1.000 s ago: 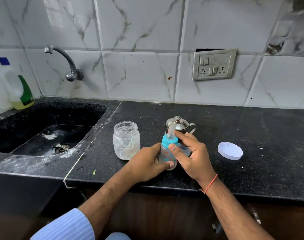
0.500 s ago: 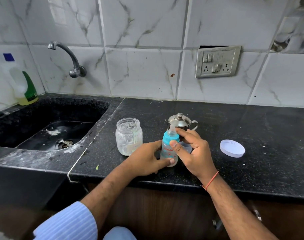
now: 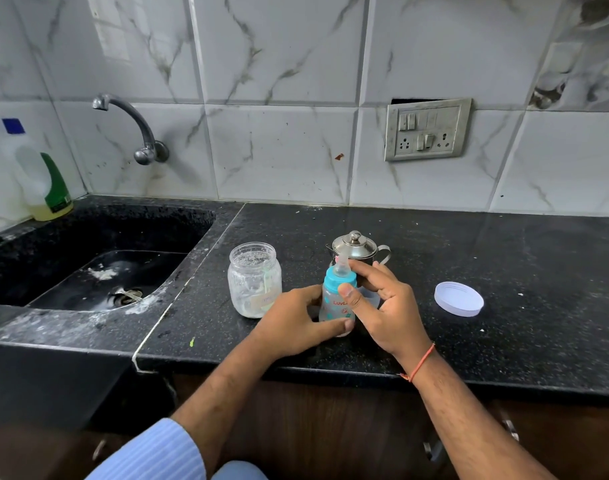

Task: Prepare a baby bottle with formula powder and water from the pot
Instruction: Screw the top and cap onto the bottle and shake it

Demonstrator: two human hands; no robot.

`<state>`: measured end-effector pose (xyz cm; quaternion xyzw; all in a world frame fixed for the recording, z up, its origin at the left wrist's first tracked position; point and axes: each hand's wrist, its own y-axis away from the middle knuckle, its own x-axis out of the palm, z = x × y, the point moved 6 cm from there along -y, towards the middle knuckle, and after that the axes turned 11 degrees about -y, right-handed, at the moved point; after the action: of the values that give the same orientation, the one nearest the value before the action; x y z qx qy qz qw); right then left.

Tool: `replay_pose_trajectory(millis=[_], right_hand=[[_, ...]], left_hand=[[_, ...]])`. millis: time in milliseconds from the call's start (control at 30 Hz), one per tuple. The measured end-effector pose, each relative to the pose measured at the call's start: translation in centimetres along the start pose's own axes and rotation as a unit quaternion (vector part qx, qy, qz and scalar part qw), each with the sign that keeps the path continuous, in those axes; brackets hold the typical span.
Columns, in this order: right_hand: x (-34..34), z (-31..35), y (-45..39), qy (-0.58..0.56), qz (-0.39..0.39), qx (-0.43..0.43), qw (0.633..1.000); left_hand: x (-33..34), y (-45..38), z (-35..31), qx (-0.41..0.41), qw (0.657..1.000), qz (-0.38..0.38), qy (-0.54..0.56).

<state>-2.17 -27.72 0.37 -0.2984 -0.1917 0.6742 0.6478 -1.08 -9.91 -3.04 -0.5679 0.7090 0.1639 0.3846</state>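
Note:
A small baby bottle (image 3: 334, 308) with a blue collar and clear teat stands on the black counter (image 3: 504, 271). My left hand (image 3: 292, 323) grips its lower body from the left. My right hand (image 3: 382, 306) holds the blue collar, thumb in front and fingers behind. Directly behind the bottle stands a small lidded steel pot (image 3: 356, 249) with a handle. An open glass jar (image 3: 254, 278), smeared with white powder, stands to the left of the bottle.
The jar's white lid (image 3: 458, 298) lies on the counter to the right. A black sink (image 3: 88, 265) with a wall tap (image 3: 130, 123) lies at left, with a detergent bottle (image 3: 39, 174) in the corner. A switch plate (image 3: 426, 129) is on the tiled wall.
Both hands stay on the bottle with barely any shift. The camera view has tilted slightly, so everything sits a little lower and to the right in the frame.

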Motion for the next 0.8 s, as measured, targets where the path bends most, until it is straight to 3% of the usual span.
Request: replay_pose_trajectory(millis=[100, 267, 367, 600, 800], right_hand=[[-0.1, 0.1, 0.0, 0.002, -0.005, -0.007, 1.0], [0.1, -0.5, -0.1, -0.002, 0.0, 0.012, 1.0], [0.1, -0.7, -0.1, 0.009, -0.005, 0.013, 1.0], [-0.6, 0.0, 0.6, 0.103, -0.029, -0.005, 0.994], [-4.2, 0.4, 1.1, 0.131, -0.074, -0.007, 0.989]], left_hand=[[0.1, 0.0, -0.1, 0.015, 0.999, 0.006, -0.036], [0.6, 1.2, -1.0, -0.075, 0.98, -0.094, -0.159], [0.8, 1.1, -1.3, -0.114, 0.971, -0.1, -0.185], [0.5, -0.2, 0.5, -0.105, 0.992, -0.023, -0.063], [0.1, -0.3, 0.2, -0.087, 0.995, -0.015, -0.041]])
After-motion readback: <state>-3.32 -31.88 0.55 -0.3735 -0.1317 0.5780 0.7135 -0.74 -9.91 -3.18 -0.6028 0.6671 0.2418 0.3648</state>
